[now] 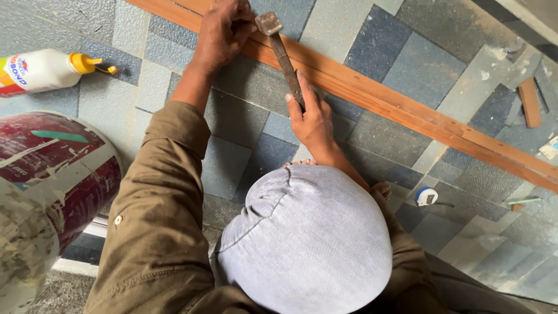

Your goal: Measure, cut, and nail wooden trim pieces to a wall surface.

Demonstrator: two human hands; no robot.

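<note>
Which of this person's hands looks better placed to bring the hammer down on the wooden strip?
The right hand, probably. It grips the hammer by its handle, with the head raised just above the wooden strip. The left hand is pressed down on the strip beside the hammer head.

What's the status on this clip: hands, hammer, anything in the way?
Right hand grips hammer handle, head over the wood strip. Left hand pressed on strip. Glue bottle, tape measure lie clear.

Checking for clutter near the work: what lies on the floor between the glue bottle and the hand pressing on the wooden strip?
In the head view, only bare patterned floor tiles lie between the glue bottle and the left hand on the wooden strip.
</note>
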